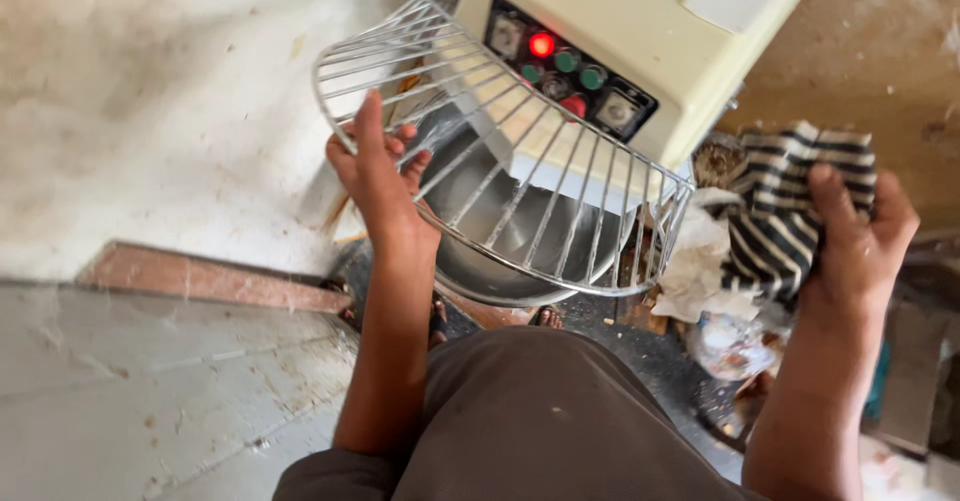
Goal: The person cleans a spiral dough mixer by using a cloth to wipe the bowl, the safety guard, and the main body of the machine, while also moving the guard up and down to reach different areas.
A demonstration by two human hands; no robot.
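Note:
My left hand (375,171) grips the front rim of a metal wire guard (560,191) that covers the steel bowl (500,221) of a cream-coloured dough mixer (620,21). The guard is tilted up on the left side. The mixer's black control panel (570,66) shows a lit red lamp, green buttons and a red button. My right hand (855,231) is off to the right of the mixer, closed around a bunched black-and-white striped cloth (785,201).
A flour-dusted white surface (150,111) lies at the left, with a wooden strip (210,276) along its edge. Crumpled paper and plastic scraps (715,291) are piled on the floor right of the bowl. A brown wall (880,41) stands behind.

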